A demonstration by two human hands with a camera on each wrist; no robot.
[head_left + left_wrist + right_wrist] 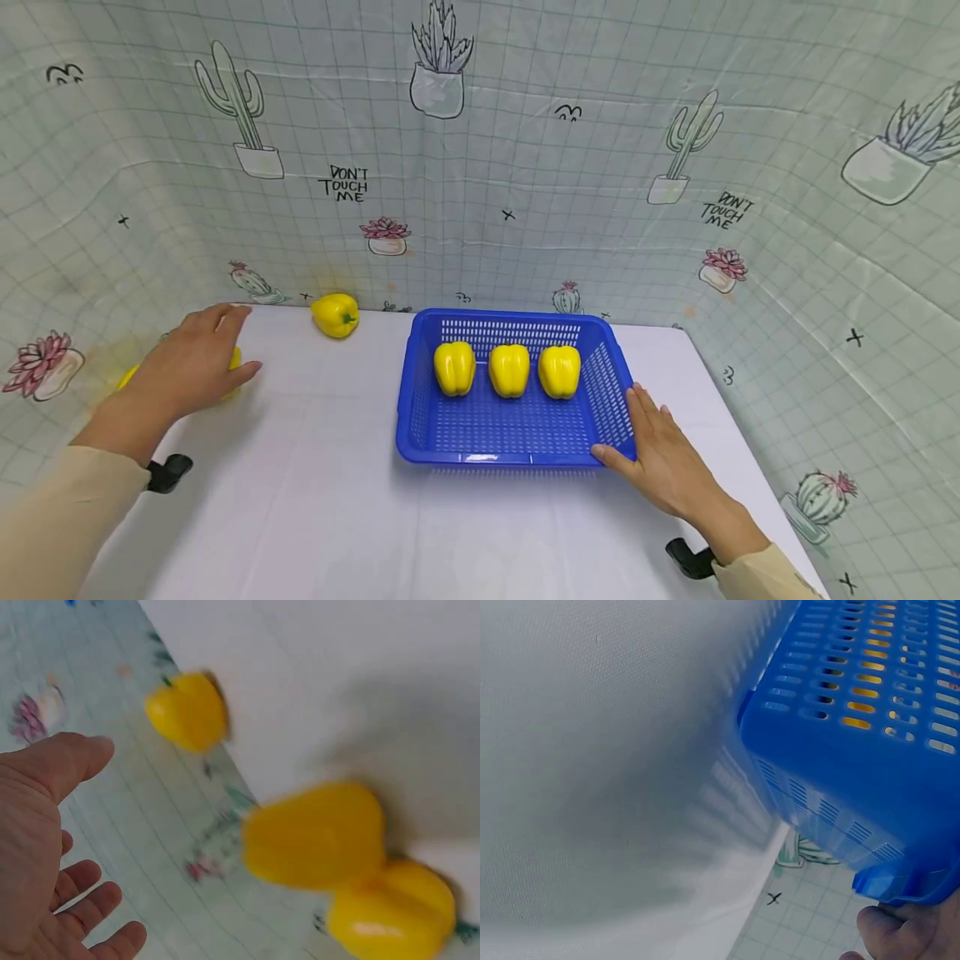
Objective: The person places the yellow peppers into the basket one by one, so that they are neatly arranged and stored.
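My left hand [187, 358] hovers at the left above two yellow bell peppers, its fingers loosely extended and holding nothing. In the left wrist view these are a blurred pepper [315, 836] and another pepper [394, 911] touching it; the head view shows only slivers of them past the hand. A third pepper [335, 315] lies on its side by the back edge. My right hand [671, 462] rests against the front right corner of a blue plastic basket [517, 457], thumb on the front rim, fingers straight along the right side. Three yellow peppers [510, 371] stand in a row inside the basket.
A white tabletop [322, 483] lies under everything. Pale green cloth [510, 167] printed with cacti and grid lines rises behind it and at both sides. Black wrist mounts [169, 472] show below both hands.
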